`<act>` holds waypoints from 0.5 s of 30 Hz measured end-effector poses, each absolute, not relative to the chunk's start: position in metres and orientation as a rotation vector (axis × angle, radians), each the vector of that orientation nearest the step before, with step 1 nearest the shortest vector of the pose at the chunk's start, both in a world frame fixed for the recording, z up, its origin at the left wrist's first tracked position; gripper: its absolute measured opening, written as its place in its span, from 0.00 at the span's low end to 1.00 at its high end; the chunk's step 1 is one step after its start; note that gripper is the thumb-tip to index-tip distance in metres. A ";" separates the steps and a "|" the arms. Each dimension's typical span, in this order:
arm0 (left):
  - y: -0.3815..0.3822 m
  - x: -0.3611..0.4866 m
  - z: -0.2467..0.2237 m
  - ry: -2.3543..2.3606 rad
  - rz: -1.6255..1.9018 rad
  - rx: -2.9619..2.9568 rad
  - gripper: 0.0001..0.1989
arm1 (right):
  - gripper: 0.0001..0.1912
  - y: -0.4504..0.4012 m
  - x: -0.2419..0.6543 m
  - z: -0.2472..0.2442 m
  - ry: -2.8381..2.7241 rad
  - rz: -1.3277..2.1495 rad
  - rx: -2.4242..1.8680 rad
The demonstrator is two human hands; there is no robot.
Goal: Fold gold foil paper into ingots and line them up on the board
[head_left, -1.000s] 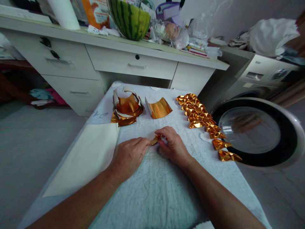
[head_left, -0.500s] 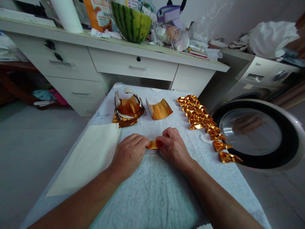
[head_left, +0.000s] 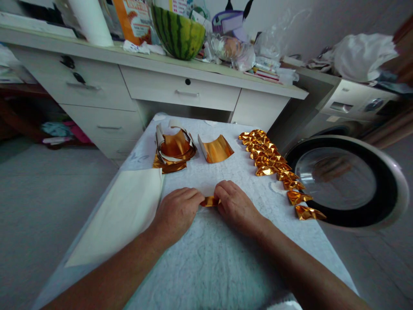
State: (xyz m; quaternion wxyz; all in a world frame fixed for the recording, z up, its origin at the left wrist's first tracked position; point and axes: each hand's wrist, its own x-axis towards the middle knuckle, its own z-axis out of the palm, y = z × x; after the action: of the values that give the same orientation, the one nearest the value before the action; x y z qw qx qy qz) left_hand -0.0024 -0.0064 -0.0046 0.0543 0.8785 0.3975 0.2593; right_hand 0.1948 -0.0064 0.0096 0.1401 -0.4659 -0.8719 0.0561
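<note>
A small strip of gold foil paper [head_left: 210, 201] lies low over the cloth-covered table, pinched at its left end by my left hand [head_left: 179, 213] and at its right end by my right hand [head_left: 237, 206]. Both fingertips hide the strip's ends. Beyond my hands is a single curved gold sheet [head_left: 218, 149], with a stack of curled gold sheets [head_left: 175, 146] to its left. Folded gold pieces [head_left: 266, 159] form overlapping rows at the right side of the table.
A pale paper sheet [head_left: 118, 217] covers the table's left part. Behind stands a white desk [head_left: 180, 88] holding a cut watermelon [head_left: 178, 33], a paper roll and plastic bags. An open washing machine door [head_left: 342, 181] is close to the table's right edge.
Both hands have moved slightly down, towards me, with the gold strip. My right hand's fingers have lowered over its right end, and the strip looks flatter.
</note>
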 end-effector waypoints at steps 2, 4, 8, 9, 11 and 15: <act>-0.007 -0.002 -0.004 1.184 0.823 2.670 0.10 | 0.08 -0.007 0.197 0.010 -2.526 0.135 -1.309; -0.007 -0.003 -0.004 1.174 0.822 2.678 0.10 | 0.07 -0.009 0.199 0.007 -2.492 0.110 -1.298; -0.007 -0.004 -0.006 1.209 0.752 2.699 0.09 | 0.20 -0.013 0.203 -0.003 -2.354 0.142 -1.252; -0.007 -0.004 -0.006 1.221 0.726 2.702 0.09 | 0.24 -0.013 0.205 -0.006 -2.317 0.175 -1.244; -0.007 -0.004 -0.007 1.227 0.692 2.701 0.08 | 0.26 -0.014 0.208 -0.010 -2.234 0.228 -1.258; -0.007 -0.004 -0.006 1.188 0.710 2.639 0.08 | 0.14 -0.014 0.212 -0.009 -2.180 0.286 -1.294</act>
State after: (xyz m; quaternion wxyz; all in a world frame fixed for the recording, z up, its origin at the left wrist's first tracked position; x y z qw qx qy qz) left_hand -0.0040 -0.0071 -0.0060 0.0806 0.8827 0.3974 0.2374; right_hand 0.2119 -0.0142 -0.0091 0.2911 -0.4853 -0.8174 0.1074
